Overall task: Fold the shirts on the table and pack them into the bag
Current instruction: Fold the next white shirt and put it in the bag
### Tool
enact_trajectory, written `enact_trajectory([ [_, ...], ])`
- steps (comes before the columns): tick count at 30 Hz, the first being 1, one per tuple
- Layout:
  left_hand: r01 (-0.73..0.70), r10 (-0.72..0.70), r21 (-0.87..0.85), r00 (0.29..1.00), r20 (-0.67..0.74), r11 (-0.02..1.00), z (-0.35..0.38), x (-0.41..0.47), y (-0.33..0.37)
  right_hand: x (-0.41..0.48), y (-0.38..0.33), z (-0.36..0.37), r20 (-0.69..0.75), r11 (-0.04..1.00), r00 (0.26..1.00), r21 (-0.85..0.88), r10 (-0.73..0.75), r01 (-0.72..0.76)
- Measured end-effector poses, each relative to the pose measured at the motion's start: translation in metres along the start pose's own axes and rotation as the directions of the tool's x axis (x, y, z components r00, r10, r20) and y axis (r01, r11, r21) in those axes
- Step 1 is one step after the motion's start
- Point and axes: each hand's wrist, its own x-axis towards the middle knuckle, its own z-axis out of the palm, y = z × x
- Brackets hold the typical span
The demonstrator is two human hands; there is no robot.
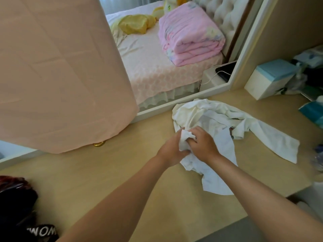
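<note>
A crumpled white shirt (216, 117) lies in a heap on the light wooden table (108, 173), one sleeve trailing off to the right. My left hand (170, 151) and my right hand (202, 145) meet at the near left part of the heap, and both grip the same bunched fold of white cloth between them. A dark bag with white lettering (19, 206) sits at the table's near left corner, partly cut off by the frame edge.
A pink cloth (57, 67) drapes over the left of a large mirror (174, 55) at the table's back, which reflects a bed and folded pink quilt. Blue-and-white boxes (272, 77) and clutter crowd the right side.
</note>
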Motion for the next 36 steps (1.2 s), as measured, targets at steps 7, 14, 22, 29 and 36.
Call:
enact_trajectory([
  [7,-0.030,0.021,-0.025,0.952,-0.305,0.999,-0.044,-0.019,-0.032,0.022,0.004,0.004,0.344,0.954,0.928,-0.297,0.141,-0.035],
  [14,0.058,-0.051,0.012,0.950,-0.309,0.998,-0.079,-0.066,-0.085,0.039,-0.014,0.035,0.585,0.841,0.808,-0.470,0.068,0.269],
  [22,0.253,-0.139,0.253,0.909,-0.394,0.934,-0.131,-0.090,-0.111,0.059,-0.079,0.046,0.492,0.996,0.869,-0.083,0.052,-0.013],
  [29,-0.056,0.065,0.046,0.966,-0.248,0.997,-0.150,-0.089,-0.085,0.056,-0.148,0.065,0.757,0.966,0.653,0.168,0.000,-0.195],
  [36,0.134,-0.109,0.157,0.981,-0.162,0.978,-0.173,-0.136,-0.131,0.050,-0.114,0.103,0.687,0.727,0.715,-0.557,0.130,0.403],
])
